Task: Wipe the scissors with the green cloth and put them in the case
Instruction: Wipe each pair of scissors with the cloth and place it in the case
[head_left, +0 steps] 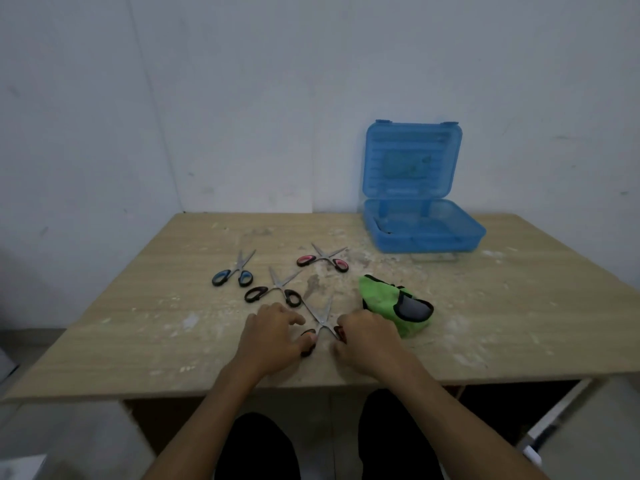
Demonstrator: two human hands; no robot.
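Observation:
Near the table's front lies a pair of red-handled scissors (pixel 322 318) with its blades spread open. My left hand (pixel 272 336) grips its left handle and my right hand (pixel 367 339) grips its right handle. The green cloth (pixel 384 299), bunched with a dark-edged grey patch, lies just right of my right hand. Three other pairs lie further back: blue-handled scissors (pixel 233 273), black-handled scissors (pixel 277 289) and pink-handled scissors (pixel 323 259). The blue plastic case (pixel 422 233) stands open at the back right, its lid upright against the wall.
The wooden table (pixel 138 323) is scuffed with white dust and crumbs. A white wall rises right behind it. My dark-clad knees show below the front edge. Something dark lies in the case's left compartment.

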